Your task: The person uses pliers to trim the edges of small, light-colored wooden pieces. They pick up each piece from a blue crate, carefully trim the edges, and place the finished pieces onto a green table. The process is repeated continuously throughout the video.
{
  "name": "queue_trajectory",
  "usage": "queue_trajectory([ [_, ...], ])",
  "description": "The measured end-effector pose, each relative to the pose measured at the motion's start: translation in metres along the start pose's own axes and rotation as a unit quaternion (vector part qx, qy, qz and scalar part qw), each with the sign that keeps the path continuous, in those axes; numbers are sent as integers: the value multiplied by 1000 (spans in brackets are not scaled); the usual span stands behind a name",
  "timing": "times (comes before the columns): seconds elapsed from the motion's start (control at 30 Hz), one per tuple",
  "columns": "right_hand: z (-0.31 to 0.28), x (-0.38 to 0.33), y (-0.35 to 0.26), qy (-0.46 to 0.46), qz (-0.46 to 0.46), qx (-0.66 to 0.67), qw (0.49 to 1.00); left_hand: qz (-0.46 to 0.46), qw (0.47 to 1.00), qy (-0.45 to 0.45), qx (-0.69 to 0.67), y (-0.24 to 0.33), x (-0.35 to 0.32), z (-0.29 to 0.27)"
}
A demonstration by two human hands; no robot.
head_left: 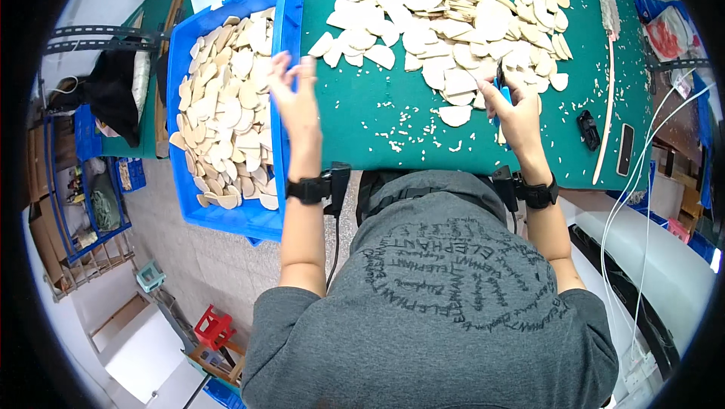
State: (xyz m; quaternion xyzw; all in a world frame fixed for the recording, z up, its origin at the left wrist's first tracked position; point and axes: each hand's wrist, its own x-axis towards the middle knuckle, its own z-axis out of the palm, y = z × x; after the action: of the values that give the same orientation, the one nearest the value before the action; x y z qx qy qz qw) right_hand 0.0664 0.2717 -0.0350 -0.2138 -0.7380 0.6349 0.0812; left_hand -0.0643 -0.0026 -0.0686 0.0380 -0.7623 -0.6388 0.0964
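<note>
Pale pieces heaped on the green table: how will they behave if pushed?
Likely stiff: the pale pieces look unbent where they overlap. Probably slide rather than roll: most lie on flat faces. May scatter across the green table: stacking looks loose.

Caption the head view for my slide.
Left hand at a blue bin, right hand holding a blue tool by heaped pale pieces.

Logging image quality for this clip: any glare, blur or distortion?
Head view: glare washes out many pale pieces on the green table; the left hand looks slightly blurred, probably from motion; fisheye curvature bends the surroundings toward a black rim.
</note>
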Motion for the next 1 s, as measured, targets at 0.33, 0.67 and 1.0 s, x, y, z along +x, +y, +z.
queue_trajectory([
  [0.33,-24,-18,14,13,39,-34,999,-50,871,-397,285,-81,-36,160],
  [0.67,13,-8,-2,-47,-14,-90,995,-265,872,-325,-254,44,-58,89],
  [1.0,39,-5,-14,-85,-62,-76,992,-211,900,-243,-293,64,-71,62],
])
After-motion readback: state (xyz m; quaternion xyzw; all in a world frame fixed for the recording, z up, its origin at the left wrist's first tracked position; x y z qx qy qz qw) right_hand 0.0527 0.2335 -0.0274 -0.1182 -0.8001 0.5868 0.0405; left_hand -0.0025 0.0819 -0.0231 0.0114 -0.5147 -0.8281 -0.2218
